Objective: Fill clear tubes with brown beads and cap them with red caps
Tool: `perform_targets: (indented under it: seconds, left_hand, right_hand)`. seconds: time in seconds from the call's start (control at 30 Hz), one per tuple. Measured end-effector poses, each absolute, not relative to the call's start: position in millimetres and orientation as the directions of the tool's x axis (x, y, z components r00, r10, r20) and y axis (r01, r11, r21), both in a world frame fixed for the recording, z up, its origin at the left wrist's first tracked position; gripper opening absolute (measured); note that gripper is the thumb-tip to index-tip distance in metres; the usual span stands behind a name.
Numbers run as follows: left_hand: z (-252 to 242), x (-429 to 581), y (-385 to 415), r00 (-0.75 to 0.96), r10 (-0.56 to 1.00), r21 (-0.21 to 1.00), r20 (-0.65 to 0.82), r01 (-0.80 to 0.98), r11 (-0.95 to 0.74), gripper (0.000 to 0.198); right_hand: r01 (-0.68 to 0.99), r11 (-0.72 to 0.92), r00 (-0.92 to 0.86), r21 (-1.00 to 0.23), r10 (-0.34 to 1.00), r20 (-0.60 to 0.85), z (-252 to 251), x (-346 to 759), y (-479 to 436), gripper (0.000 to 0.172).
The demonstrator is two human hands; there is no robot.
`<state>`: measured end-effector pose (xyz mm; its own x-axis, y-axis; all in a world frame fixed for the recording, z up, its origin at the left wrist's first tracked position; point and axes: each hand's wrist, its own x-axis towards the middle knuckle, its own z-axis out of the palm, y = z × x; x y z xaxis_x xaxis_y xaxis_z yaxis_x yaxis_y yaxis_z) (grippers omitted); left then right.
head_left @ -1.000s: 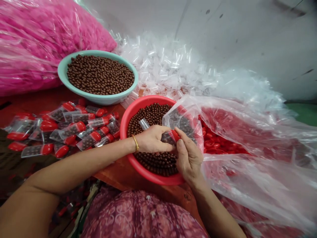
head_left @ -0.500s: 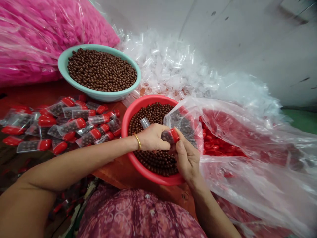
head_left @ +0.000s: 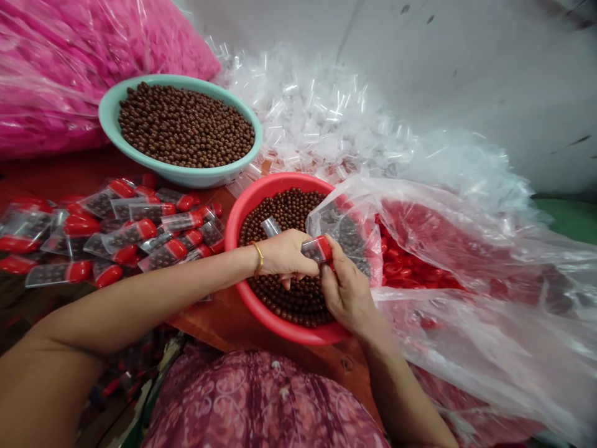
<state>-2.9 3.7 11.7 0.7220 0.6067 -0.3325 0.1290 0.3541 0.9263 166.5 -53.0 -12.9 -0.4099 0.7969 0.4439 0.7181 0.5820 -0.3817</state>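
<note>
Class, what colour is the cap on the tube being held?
Red: the cap on the tube, head view.

Red-brown counter (head_left: 214,320) carried teal bowl (head_left: 108,112) & red bowl (head_left: 236,224), capped tubes (head_left: 130,233) at left, clear empties (head_left: 317,124) piled behind.

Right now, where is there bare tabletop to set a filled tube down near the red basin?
Bare table shows only as a wedge between the red basin, the left forearm and the lap, plus a strip between the pink bag and the capped tubes. Crowded: empty tubes behind, cap bag right.
</note>
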Motion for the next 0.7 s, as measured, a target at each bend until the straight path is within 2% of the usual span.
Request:
perform_targets:
  seconds: [0.17, 0.27, 0.37, 0.43, 0.5, 0.57, 0.63, 0.7]
  left_hand:
    - [10.2, -4.9, -1.2, 0.665, 0.669, 0.939, -0.333, 0.167, 0.302, 0.014]
    - [9.1, -5.7, -3.8, 0.638, 0.706, 0.951, -0.307, 0.238, 0.199, 0.012]
    - [9.5, -4.5, -3.1, 0.643, 0.719, 0.953, -0.262, 0.291, 0.087, 0.008]
    - [11.0, -3.1, -1.5, 0.67, 0.709, 0.952, -0.223, 0.305, 0.011, 0.005]
    - [13.3, -1.9, -0.5, 0.699, 0.693, 0.941, -0.174, 0.325, -0.092, 0.007]
    - [15.8, -1.1, -1.2, 0.719, 0.68, 0.898, -0.14, 0.382, -0.219, 0.01]
    - [17.6, -0.3, -3.5, 0.741, 0.662, 0.817, -0.112, 0.448, -0.363, 0.011]
    - [17.4, 0.3, -6.9, 0.76, 0.643, 0.726, -0.097, 0.496, -0.477, 0.008]
  right_hand:
    - [0.695, 0.561, -0.376, -0.45, 0.817, 0.438, -9.6, 156.0, -62.8, 0.058]
    - [0.669, 0.524, -0.373, -0.528, 0.85, 0.372, -5.9, 158.7, -67.2, 0.056]
    - [0.625, 0.49, -0.377, -0.608, 0.871, 0.314, 1.8, 168.9, -63.8, 0.046]
    - [0.612, 0.439, -0.27, -0.657, 0.898, 0.349, 6.3, 173.6, -57.1, 0.036]
    - [0.574, 0.372, -0.086, -0.73, 0.913, 0.398, 7.3, 171.5, -47.9, 0.042]
    - [0.46, 0.311, 0.058, -0.832, 0.924, 0.378, 4.5, 162.1, -38.0, 0.052]
    - [0.313, 0.242, 0.078, -0.918, 0.957, 0.279, -0.1, 149.4, -30.0, 0.059]
    - [0.246, 0.179, 0.003, -0.953, 0.983, 0.185, -3.7, 138.9, -26.4, 0.066]
